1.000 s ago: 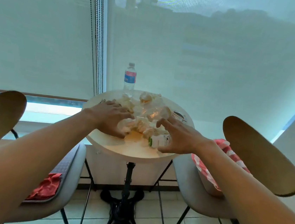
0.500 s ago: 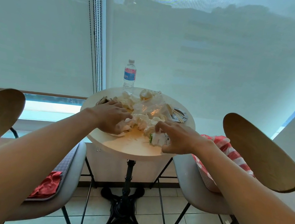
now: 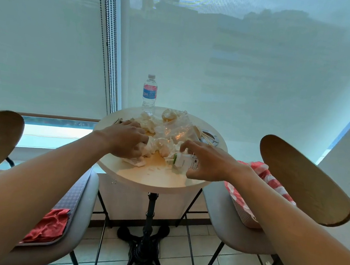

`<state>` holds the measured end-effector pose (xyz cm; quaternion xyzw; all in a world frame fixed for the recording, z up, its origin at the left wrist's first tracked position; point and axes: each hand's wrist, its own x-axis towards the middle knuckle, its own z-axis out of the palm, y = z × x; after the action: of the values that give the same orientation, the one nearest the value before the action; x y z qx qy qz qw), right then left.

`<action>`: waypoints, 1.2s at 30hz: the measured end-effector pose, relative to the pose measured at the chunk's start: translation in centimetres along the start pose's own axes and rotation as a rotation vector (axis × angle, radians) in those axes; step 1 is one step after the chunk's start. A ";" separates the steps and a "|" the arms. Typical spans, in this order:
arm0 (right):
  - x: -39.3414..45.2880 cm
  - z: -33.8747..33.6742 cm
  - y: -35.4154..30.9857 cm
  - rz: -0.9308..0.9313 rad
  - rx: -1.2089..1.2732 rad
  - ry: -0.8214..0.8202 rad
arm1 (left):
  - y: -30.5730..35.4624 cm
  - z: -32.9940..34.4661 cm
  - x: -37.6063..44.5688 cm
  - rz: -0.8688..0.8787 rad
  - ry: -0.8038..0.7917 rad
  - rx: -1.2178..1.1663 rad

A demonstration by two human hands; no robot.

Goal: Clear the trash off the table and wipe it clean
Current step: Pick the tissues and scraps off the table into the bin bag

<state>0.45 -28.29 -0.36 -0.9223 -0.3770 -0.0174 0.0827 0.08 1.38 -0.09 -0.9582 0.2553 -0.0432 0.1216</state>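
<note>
The left hand [image 3: 126, 138] covered part of the crumpled tissues [image 3: 159, 144], so its fingertips were hidden — its fingers curled down into the heap, gripping paper. A clear plastic bag [image 3: 175, 129] lay over the pile's far side, and what sat in the small metal dish [image 3: 209, 139] behind it was hard to make out. The water bottle [image 3: 149, 93] at the table's [image 3: 153, 179] far edge carried a red and blue label; only the letters "SH" could be read. The right hand [image 3: 207, 165] held a small white bottle [image 3: 185, 161] with a green band on its side, fingers and thumb curled round it — its print too small to read.
</note>
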 end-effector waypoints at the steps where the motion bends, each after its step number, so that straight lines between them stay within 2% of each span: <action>1: 0.0 -0.1 0.0 0.002 0.012 0.011 | 0.0 -0.1 0.0 0.004 0.025 0.011; 7: 0.0 -0.5 -0.1 0.013 0.064 0.062 | -0.5 -0.5 0.1 -0.014 0.153 -0.062; 13: 0.1 -0.6 0.1 0.008 0.073 0.095 | -0.8 -0.5 0.1 -0.065 0.206 -0.183; 18: 0.0 -0.9 0.1 0.010 0.083 0.112 | -1.2 -1.5 0.2 -0.102 0.138 -0.264; 21: 0.1 -1.2 0.1 0.039 0.085 0.151 | -1.5 -1.9 0.3 -0.108 0.171 -0.279; 36: 1.3 -2.6 0.7 0.173 0.048 0.263 | -2.5 -6.2 1.4 0.027 0.352 -0.248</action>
<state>2.00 -28.34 2.26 -0.9389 -0.2825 -0.1216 0.1546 1.60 1.47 6.60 -0.9400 0.2888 -0.1763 -0.0432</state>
